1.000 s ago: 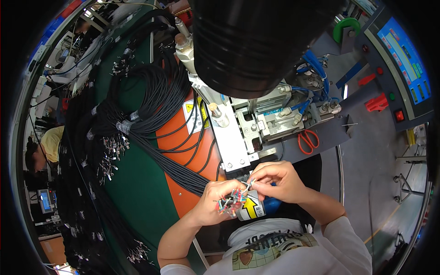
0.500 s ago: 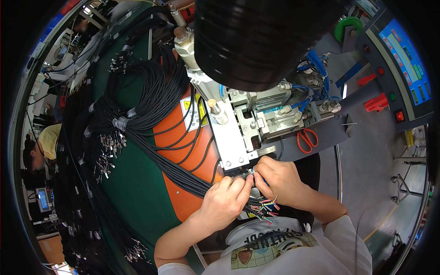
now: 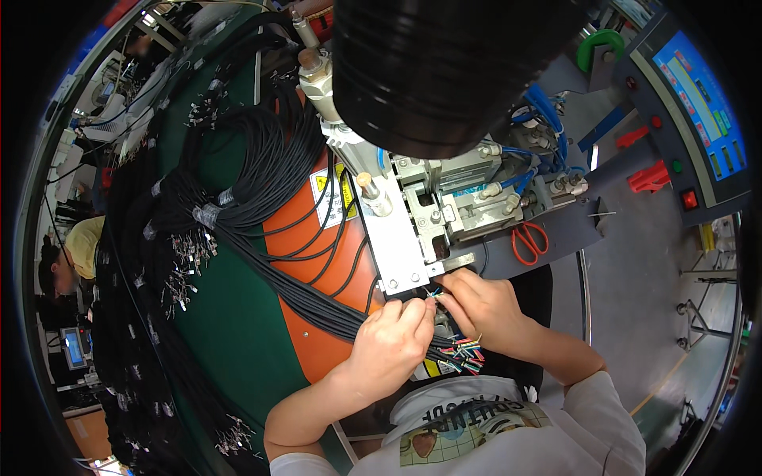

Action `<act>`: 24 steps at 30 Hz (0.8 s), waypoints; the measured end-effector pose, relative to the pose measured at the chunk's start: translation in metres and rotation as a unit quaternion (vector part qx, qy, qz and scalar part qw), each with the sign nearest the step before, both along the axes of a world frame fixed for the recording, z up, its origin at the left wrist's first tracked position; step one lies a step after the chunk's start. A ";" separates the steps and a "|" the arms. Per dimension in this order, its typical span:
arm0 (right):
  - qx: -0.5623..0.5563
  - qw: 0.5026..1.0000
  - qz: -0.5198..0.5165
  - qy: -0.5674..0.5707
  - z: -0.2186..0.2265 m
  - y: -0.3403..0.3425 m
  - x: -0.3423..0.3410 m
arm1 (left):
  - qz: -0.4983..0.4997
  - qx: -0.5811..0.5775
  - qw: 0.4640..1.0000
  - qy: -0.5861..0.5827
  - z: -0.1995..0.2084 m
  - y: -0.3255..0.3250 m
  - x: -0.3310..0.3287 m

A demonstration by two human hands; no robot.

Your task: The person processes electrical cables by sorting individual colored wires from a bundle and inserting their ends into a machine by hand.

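Note:
Both my hands meet in front of the machine's white metal plate (image 3: 399, 246). My left hand (image 3: 391, 339) is closed in a pinch on thin coloured wires (image 3: 433, 293) at the end of a cable. Against the same wires, the thumb and fingers of my right hand (image 3: 482, 308) are pinched together; the exact grip is partly hidden. Under my left hand runs a bundle of black cables (image 3: 305, 301), whose stripped ends (image 3: 467, 355) fan out in several colours below my right wrist.
An orange panel (image 3: 292, 274) and a green table top (image 3: 230, 317) lie to the left, with more black cable bundles (image 3: 131, 301). Red-handled scissors (image 3: 530, 243) rest right of the machine. A control screen (image 3: 702, 111) stands far right; a large black cylinder (image 3: 444, 71) hangs overhead.
My hands have shifted slightly at the wire tips, the right one a little leftward. More of the coloured cable ends show below them. The view has moved a little.

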State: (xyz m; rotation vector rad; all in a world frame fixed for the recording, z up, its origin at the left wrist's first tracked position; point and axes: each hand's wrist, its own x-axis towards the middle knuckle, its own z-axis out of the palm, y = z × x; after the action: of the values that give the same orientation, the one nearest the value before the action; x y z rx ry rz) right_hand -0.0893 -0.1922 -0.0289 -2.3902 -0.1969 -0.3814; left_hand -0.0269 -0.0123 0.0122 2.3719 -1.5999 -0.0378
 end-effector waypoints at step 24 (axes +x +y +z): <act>0.408 0.895 0.151 0.097 0.003 0.004 -0.013 | -0.007 -0.217 0.962 0.165 -0.015 0.038 0.005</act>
State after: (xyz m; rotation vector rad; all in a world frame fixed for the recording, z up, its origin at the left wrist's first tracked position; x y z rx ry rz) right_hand -0.1022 -0.1884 -0.0261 -1.5180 -0.2513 -0.0465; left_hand -0.0216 0.0255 -0.0029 1.9028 -1.3090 -0.0742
